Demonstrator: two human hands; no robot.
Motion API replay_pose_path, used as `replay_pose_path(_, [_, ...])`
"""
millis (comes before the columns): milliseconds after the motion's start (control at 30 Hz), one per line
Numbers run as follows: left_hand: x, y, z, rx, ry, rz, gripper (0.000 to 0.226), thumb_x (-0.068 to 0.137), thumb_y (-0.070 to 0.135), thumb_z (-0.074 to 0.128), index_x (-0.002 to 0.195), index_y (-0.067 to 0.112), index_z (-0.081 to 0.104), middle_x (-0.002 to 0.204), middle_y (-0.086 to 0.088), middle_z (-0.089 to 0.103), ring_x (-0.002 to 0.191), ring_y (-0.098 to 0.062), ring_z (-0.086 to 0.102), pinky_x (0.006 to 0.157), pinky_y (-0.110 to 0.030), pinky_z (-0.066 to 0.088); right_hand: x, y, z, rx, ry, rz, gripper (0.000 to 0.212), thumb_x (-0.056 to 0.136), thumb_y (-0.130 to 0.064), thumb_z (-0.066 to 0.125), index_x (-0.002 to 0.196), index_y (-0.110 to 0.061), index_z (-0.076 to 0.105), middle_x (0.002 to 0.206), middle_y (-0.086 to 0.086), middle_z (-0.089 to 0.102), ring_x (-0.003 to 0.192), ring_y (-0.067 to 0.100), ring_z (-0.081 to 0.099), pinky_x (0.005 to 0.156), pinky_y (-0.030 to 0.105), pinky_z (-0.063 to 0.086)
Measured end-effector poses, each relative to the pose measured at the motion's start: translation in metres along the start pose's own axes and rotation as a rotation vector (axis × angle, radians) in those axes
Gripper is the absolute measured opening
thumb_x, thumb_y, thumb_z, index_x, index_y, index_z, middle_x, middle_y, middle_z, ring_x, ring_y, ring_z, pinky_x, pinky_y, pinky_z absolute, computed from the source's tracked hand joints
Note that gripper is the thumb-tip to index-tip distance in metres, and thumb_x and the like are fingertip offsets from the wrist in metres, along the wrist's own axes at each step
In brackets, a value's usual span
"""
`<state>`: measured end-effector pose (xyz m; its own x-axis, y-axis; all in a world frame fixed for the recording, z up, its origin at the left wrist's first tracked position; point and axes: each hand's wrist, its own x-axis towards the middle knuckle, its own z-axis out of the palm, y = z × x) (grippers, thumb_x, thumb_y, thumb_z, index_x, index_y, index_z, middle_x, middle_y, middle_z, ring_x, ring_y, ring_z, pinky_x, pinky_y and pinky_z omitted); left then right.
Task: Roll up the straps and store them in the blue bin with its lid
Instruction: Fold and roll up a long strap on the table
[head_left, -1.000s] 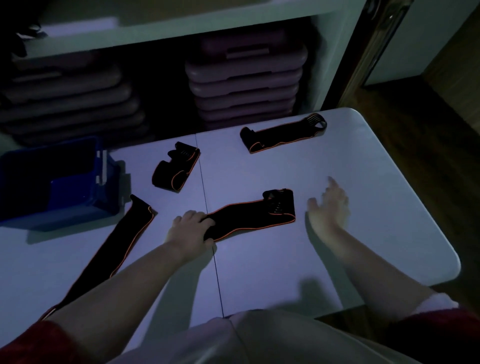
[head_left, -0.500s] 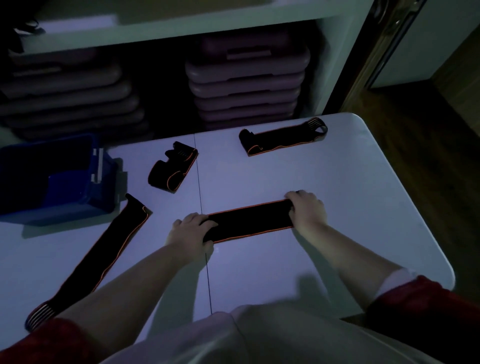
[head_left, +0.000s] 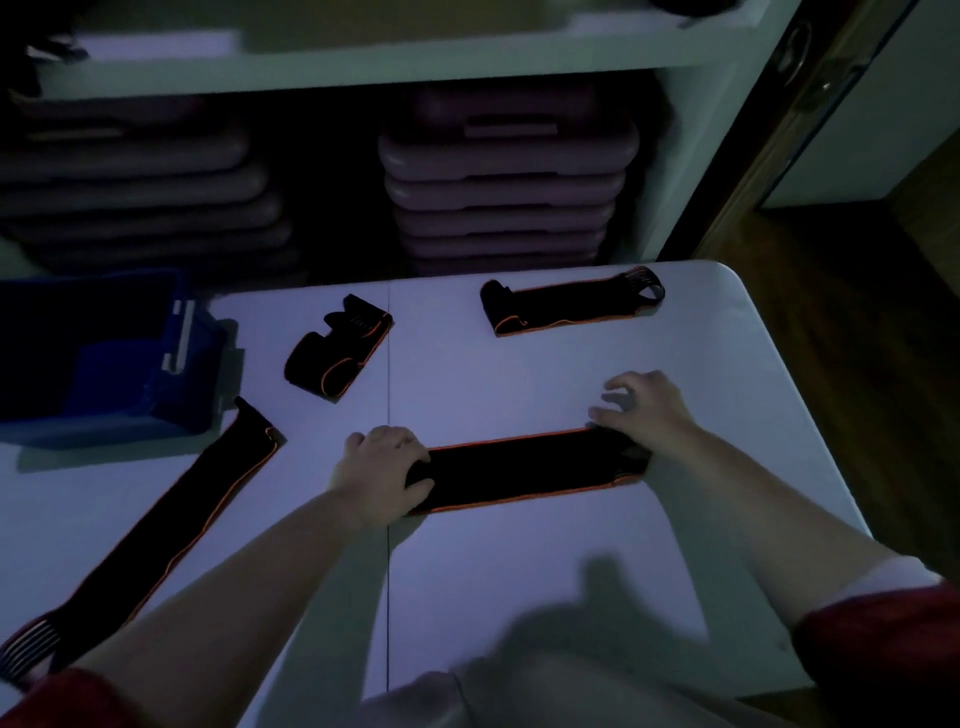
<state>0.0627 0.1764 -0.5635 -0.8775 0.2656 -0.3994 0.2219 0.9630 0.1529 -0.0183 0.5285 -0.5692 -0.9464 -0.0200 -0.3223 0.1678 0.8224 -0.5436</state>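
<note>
The strap (head_left: 524, 470) lies flat on the worktop (head_left: 519, 571). The left hand (head_left: 382, 467) grips its left end; the right hand (head_left: 644, 410), fingers spread loose, rests at its right end.

Gym storeroom, stacked step platforms (head_left: 506, 192), shelving (head_left: 363, 62)

bare table (head_left: 519, 571) lies open in front of the flat strap (head_left: 524, 470). behind it, a clear lane runs between the folded strap (head_left: 337, 351) and the far strap (head_left: 571, 306). the long strap (head_left: 171, 525) crosses the way to the blue bin (head_left: 104, 358).
</note>
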Motion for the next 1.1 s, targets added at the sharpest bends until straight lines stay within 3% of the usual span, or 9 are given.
replay_pose_path(133, [0.029, 0.006, -0.021, -0.059, 0.105, 0.011, 0.030, 0.090, 0.046, 0.043, 0.109, 0.031, 0.061, 0.122, 0.006, 0.054, 0.119, -0.020, 0.044, 0.095, -0.040, 0.031, 0.050, -0.038, -0.003, 0.003, 0.041, -0.048, 0.043, 0.083, -0.032, 0.072, 0.119, -0.011, 0.063, 0.126, 0.010, 0.059, 0.104, 0.013, 0.061, 0.079, 0.016, 0.037])
replay_pose_path(300, [0.097, 0.012, -0.058, -0.051, 0.120, -0.023, 0.042, 0.091, 0.052, 0.039, 0.121, 0.029, 0.056, 0.131, 0.001, 0.053, 0.123, -0.023, 0.043, 0.097, -0.044, 0.032, 0.097, -0.061, -0.008, -0.302, -0.035, -0.009, 0.071, 0.082, -0.046, 0.065, 0.144, -0.025, 0.036, 0.147, 0.011, 0.031, 0.133, 0.031, 0.035, 0.102, 0.043, 0.040])
replay_pose_path(400, [0.133, 0.024, -0.077, -0.104, 0.164, -0.058, 0.043, 0.091, 0.048, 0.043, 0.128, 0.029, 0.051, 0.136, 0.000, 0.050, 0.127, -0.024, 0.042, 0.099, -0.044, 0.032, 0.114, -0.073, 0.000, -0.399, -0.166, -0.070, 0.080, 0.080, -0.053, 0.062, 0.149, -0.032, 0.025, 0.154, 0.006, 0.027, 0.138, 0.031, 0.030, 0.107, 0.048, 0.035])
replay_pose_path(567, [0.178, 0.038, -0.090, -0.105, 0.170, -0.032, 0.065, 0.080, 0.039, 0.059, 0.139, 0.023, 0.037, 0.141, -0.005, 0.043, 0.126, -0.028, 0.041, 0.099, -0.044, 0.032, 0.100, -0.086, 0.027, -0.533, -0.313, -0.235, 0.065, 0.080, -0.045, 0.060, 0.141, -0.039, 0.038, 0.150, 0.001, 0.030, 0.135, 0.030, 0.030, 0.104, 0.056, 0.027])
replay_pose_path(667, [0.189, 0.033, -0.084, -0.023, 0.082, 0.050, 0.080, 0.077, 0.043, 0.064, 0.146, 0.021, 0.028, 0.151, -0.005, 0.032, 0.134, -0.029, 0.034, 0.104, -0.045, 0.030, 0.096, -0.079, 0.027, -0.409, -0.339, -0.318, 0.052, 0.082, -0.041, 0.059, 0.133, -0.040, 0.048, 0.145, -0.006, 0.040, 0.132, 0.024, 0.036, 0.103, 0.050, 0.030])
replay_pose_path(767, [0.199, 0.028, -0.077, -0.017, 0.057, 0.018, 0.065, 0.085, 0.032, 0.061, 0.142, 0.015, 0.036, 0.143, -0.011, 0.040, 0.127, -0.032, 0.040, 0.101, -0.043, 0.036, 0.104, -0.059, 0.012, -0.261, -0.122, -0.261, 0.047, 0.083, -0.036, 0.060, 0.129, -0.033, 0.054, 0.136, -0.001, 0.049, 0.127, 0.025, 0.044, 0.101, 0.047, 0.037])
replay_pose_path(867, [0.202, 0.028, -0.079, -0.098, 0.140, -0.065, 0.036, 0.092, 0.020, 0.049, 0.125, 0.007, 0.050, 0.119, -0.017, 0.052, 0.109, -0.035, 0.052, 0.086, -0.041, 0.045, 0.120, -0.032, -0.010, -0.341, 0.182, 0.026, 0.056, 0.080, -0.043, 0.061, 0.133, -0.026, 0.050, 0.140, 0.009, 0.042, 0.130, 0.032, 0.038, 0.100, 0.047, 0.039])
replay_pose_path(1000, [0.186, 0.030, -0.078, -0.192, 0.256, -0.098, 0.033, 0.098, 0.034, 0.045, 0.111, 0.005, 0.053, 0.105, -0.017, 0.057, 0.095, -0.036, 0.057, 0.075, -0.039, 0.044, 0.133, -0.014, -0.027, -0.301, 0.256, 0.238, 0.067, 0.079, -0.050, 0.066, 0.135, -0.020, 0.043, 0.148, 0.016, 0.028, 0.135, 0.039, 0.027, 0.101, 0.053, 0.036])
replay_pose_path(1100, [0.170, 0.027, -0.074, -0.232, 0.360, -0.118, 0.029, 0.099, 0.032, 0.044, 0.110, 0.006, 0.052, 0.099, -0.017, 0.062, 0.089, -0.035, 0.060, 0.067, -0.037, 0.043, 0.137, -0.015, -0.028, -0.073, 0.389, 0.274, 0.061, 0.082, -0.038, 0.069, 0.134, -0.017, 0.045, 0.144, 0.019, 0.034, 0.129, 0.041, 0.037, 0.100, 0.050, 0.041])
